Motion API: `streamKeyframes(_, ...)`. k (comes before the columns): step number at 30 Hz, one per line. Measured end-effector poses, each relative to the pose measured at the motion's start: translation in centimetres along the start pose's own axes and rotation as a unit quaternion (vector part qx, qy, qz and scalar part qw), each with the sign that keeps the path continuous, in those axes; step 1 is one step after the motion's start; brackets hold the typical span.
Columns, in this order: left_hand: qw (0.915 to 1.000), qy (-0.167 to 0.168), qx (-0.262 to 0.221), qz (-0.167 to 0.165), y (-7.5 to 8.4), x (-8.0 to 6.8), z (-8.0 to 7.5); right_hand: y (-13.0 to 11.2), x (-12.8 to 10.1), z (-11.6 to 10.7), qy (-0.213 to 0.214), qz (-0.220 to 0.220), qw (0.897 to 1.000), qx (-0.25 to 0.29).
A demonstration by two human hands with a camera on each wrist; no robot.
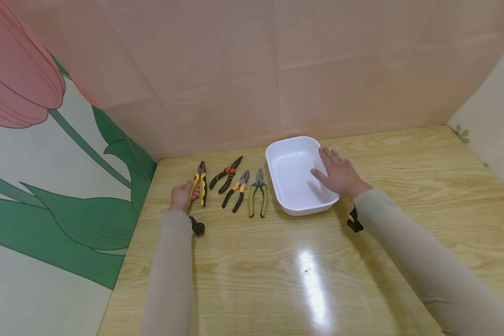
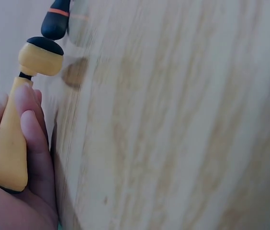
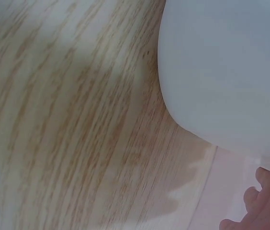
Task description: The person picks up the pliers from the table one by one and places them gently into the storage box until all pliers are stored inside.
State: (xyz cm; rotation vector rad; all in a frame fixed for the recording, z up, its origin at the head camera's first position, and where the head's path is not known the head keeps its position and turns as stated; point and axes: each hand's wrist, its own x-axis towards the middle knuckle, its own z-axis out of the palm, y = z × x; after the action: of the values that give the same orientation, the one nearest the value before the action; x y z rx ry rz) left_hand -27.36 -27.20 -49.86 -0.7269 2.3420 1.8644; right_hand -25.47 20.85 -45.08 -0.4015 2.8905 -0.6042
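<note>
Left arm: I have it stretched forward, sleeve down to the wrist, low over the bench.
Left grip (image 1: 181, 195): my fingers (image 2: 34, 139) are curled round a yellow handle.
Right arm: I have it angled in from the right, sleeved, forearm raised.
Right grip (image 1: 340, 173): my palm faces down, fingers straight and spread, resting flat.
</note>
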Motion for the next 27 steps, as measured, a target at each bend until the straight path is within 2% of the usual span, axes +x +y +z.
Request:
streamKeyframes(4, 0.9999, -0.004, 0.005, -0.009, 0.3, -0.3, -0.1, 0.1, 0.1, 0.1, 0.004, -0.001, 1.0, 0.0)
streamKeyframes(16, 0.9986, 0.003, -0.05, -0.017, 1.0, -0.3, -0.4, 0.1, 0.1, 0.1, -0.001, 0.004, 1.0, 0.0)
streamKeyframes(21, 0.9944, -0.001, -0.105, 0.0, 1.5, -0.8, 0.1, -0.1, 0.0, -0.1, -0.003, 0.006, 1.0, -0.004)
streamKeyframes(25, 0.9919, -0.004, -0.123, 0.029, 2.1, -1.7, 0.7, -0.2, 0.0, -0.1, -0.003, 0.007, 1.0, -0.005)
streamKeyframes(27, 0.9917, -0.007, -0.122, 0.039, 3.1, -2.7, 1.0, -0.2, 0.0, 0.0, -0.003, 0.007, 1.0, -0.007)
